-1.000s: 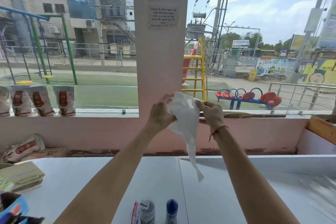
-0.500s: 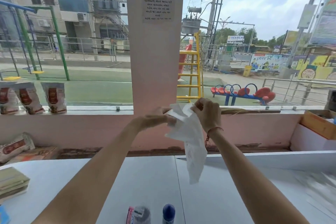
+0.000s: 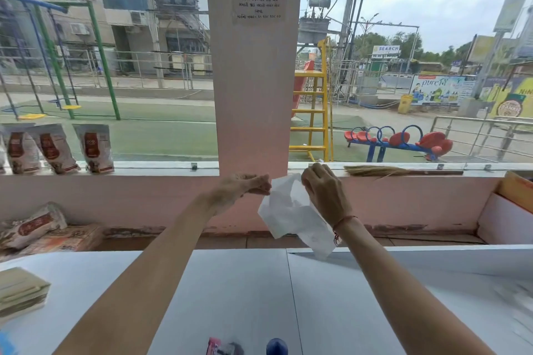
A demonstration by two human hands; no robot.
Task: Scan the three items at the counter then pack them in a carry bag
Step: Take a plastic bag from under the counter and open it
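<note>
Here the thin white plastic carry bag [image 3: 291,210] hangs lengthwise downward, pinched at its mouth between the closed left hand [image 3: 242,187] and right hand [image 3: 324,192], with the items [image 3: 248,347] on the white table [image 3: 230,291] well below, nearer the body.

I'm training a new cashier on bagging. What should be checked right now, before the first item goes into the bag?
1. Both hands on the bag: ok, left hand and right hand pinch its top.
2. Bag mouth open: not ok, it hangs crumpled.
3. Items within reach: ok, blue cap and pink packet lie at the near counter edge.
4. All three items present: cannot tell, cut off.
5. Items scanned: cannot tell.
</note>
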